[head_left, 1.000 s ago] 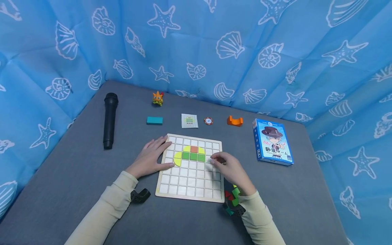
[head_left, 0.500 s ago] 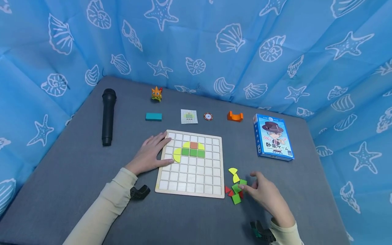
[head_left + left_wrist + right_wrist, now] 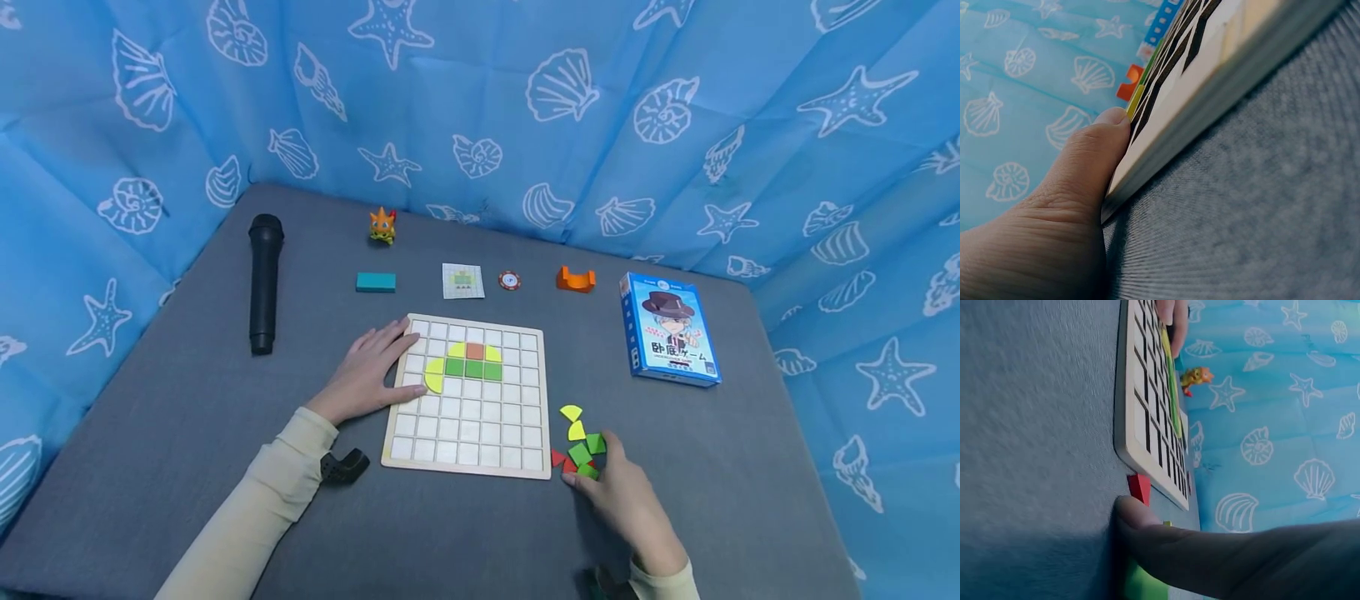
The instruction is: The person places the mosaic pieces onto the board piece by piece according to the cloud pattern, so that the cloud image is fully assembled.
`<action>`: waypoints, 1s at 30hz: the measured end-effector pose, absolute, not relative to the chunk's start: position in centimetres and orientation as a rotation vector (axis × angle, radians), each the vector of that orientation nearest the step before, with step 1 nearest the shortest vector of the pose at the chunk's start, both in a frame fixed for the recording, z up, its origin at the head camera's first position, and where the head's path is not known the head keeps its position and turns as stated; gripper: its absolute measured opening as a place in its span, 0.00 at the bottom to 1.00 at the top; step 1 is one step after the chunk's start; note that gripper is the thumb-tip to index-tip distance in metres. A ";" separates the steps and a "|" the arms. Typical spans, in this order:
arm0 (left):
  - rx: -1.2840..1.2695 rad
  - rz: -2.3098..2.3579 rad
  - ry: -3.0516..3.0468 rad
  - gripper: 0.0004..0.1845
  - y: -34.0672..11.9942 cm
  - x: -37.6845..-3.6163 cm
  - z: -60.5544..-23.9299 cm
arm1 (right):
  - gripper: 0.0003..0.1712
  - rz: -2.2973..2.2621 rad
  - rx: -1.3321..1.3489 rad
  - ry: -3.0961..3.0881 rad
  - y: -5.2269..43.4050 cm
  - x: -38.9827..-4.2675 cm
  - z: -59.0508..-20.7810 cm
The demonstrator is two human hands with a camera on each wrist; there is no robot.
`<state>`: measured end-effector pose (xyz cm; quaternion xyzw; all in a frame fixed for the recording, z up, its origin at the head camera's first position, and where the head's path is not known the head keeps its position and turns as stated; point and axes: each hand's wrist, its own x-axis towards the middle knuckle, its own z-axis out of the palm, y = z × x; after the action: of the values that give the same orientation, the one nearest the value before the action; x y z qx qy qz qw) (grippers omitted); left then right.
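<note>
My left hand rests on the left edge of a white-gridded wooden board, fingers spread and thumb lying over the rim. On the board, a row of green squares sits under an orange-brown square with yellow quarter-round pieces beside it. More yellow pieces lie near my left thumb. Right of the board, my right hand reaches over loose pieces, thumb and forefinger apart around them. A green square is right by the thumb, partly hidden. Red pieces show past the thumb in the right wrist view.
Two loose yellow pieces lie above the pile. Behind the board are a teal block, a pattern card, a poker chip, an orange block and a toy figure. A microphone and blue box flank them.
My right hand has left the board's right side and come down to the loose pieces, shifting the nearest green square slightly. My left hand keeps its place on the board.
</note>
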<state>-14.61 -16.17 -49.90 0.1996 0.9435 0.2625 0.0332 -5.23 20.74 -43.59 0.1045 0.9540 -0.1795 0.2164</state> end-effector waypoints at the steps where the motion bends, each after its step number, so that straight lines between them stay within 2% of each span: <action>1: 0.619 0.809 2.904 0.48 -16.2 -14.6 -49.9 | 0.52 -0.505 0.284 2.645 20.7 -5.5 -43.6; 13: 0.618 0.808 2.896 0.48 -16.2 -14.7 -49.9 | 0.38 -0.578 0.183 2.705 21.0 -10.9 -43.4; 19: 0.611 0.805 2.902 0.48 -16.2 -14.7 -50.0 | 0.36 -0.583 0.156 2.717 21.1 -13.4 -43.6; 24: 0.608 0.796 2.904 0.48 -16.2 -14.7 -50.1 | 0.35 -0.576 0.135 2.729 21.2 -13.6 -43.5; 30: 0.608 0.798 2.905 0.48 -16.3 -14.6 -50.2 | 0.34 -0.616 0.104 2.733 21.5 -12.2 -43.2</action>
<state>-14.62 -16.28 -50.16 0.1976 0.9447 0.2596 0.0342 -12.20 21.53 -43.24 0.0365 0.9610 -0.2165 0.1681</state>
